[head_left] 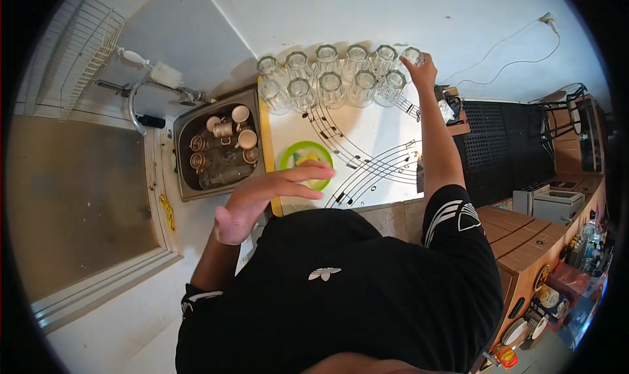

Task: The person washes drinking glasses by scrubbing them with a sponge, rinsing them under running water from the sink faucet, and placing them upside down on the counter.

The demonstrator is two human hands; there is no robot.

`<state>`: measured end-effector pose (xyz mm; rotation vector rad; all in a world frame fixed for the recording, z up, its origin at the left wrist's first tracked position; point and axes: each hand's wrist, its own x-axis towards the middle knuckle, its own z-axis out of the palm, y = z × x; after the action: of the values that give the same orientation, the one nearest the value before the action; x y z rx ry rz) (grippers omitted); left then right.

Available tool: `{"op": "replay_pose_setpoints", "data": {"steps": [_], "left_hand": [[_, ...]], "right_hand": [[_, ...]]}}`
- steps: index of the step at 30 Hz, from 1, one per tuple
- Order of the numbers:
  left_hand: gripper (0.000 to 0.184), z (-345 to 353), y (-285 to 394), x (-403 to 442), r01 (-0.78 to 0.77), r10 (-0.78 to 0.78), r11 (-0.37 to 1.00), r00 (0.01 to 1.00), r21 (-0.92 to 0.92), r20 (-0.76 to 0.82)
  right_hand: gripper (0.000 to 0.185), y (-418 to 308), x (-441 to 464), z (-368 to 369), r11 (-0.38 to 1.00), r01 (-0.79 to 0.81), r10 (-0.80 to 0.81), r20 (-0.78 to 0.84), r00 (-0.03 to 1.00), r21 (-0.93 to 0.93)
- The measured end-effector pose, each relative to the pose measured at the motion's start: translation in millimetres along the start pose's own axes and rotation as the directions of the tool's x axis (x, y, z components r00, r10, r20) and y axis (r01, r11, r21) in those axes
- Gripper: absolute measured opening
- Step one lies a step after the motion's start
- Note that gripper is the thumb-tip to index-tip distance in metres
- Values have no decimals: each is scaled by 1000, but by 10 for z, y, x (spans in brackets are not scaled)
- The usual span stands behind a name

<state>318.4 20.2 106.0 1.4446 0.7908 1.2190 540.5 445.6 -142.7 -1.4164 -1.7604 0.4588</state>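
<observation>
At the back of a counter with a music-note pattern, clear faceted glasses stand in two rows. My right hand reaches out to the far right end of the back row. Its fingers are closed around the last glass, which stands beside the others. My left hand is open, fingers stretched out, in the air at the near left side of the counter. Just beyond it lies a lime-green bowl holding something yellow, partly covered by those fingers.
Left of the counter is a metal sink with several mugs and glassware in it, under a curved faucet. On the right are a black ridged mat and wooden cabinets. A cable hangs on the wall.
</observation>
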Motion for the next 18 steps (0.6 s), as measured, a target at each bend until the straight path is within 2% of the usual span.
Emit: {"op": "replay_pose_setpoints", "data": {"steps": [1,2,4,8,10,11,14,16,17,18], "left_hand": [[110,-17,-26,-71,-9,11,1000,994,19,-108],[110,-23,-65,-126,-16,18,1000,995,25,-103],[105,-31,-147,-220,-113,108,994,964,-9,-244],[103,-41,-259,-367,-93,84,996,959,-19,-272],[99,-64,-273,-385,28,1,992,972,120,-237],[99,-74,-300,-382,20,10,992,972,126,-236],[92,-104,-433,-429,24,-10,998,963,51,-268],[71,-156,-547,-454,62,-92,994,912,-86,-400],[71,-160,-577,-485,57,-84,995,914,-80,-397],[59,-161,-597,-514,123,-124,992,875,-33,-468]], "right_hand": [[69,3,20,10,1000,-3,3,3,1000,-7],[69,8,34,19,1000,-6,6,8,1000,-13],[71,11,58,38,999,5,-4,12,1000,-37],[72,-25,44,-12,998,26,-25,16,1000,-51],[72,-41,19,-51,999,46,-46,4,999,-25],[71,-31,6,-59,999,35,-35,8,999,6],[75,92,10,-19,998,6,-10,64,998,60],[86,183,-21,-17,989,-75,61,115,992,125],[93,148,-60,-82,979,-156,134,164,977,129],[90,116,-129,-151,932,-205,178,113,977,298]]}}
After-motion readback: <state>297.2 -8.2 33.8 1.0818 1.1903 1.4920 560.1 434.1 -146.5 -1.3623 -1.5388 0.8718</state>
